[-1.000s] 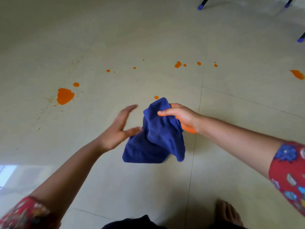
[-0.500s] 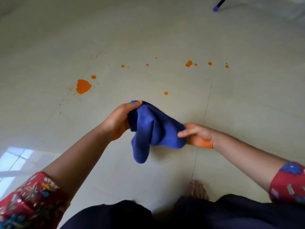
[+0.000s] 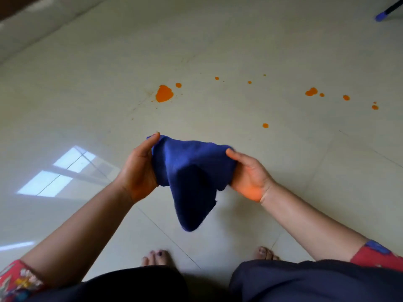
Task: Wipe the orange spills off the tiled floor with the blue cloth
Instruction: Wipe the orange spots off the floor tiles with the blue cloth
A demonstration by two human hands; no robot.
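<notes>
The blue cloth [image 3: 192, 171] hangs in the air between my hands, one corner drooping toward my feet. My left hand [image 3: 138, 168] grips its left end and my right hand [image 3: 248, 173] grips its right end; an orange stain shows on my right palm's heel. On the pale tiled floor [image 3: 218, 40] beyond lie the orange spills: a large blot [image 3: 164, 93] with a small drop [image 3: 178, 85] beside it, a lone drop [image 3: 265, 125], and a scatter of several drops to the right around a bigger splash [image 3: 311, 91].
My bare feet [image 3: 157, 257] stand below the cloth, with dark trousers at the bottom edge. A blue-tipped furniture leg [image 3: 380, 16] shows at the top right. A wall base runs along the upper left. Window light reflects on the floor [image 3: 61, 171] at the left.
My view has risen and swung left, so the spills sit further right. My left hand took hold of the cloth, and both hands have lifted and spread it.
</notes>
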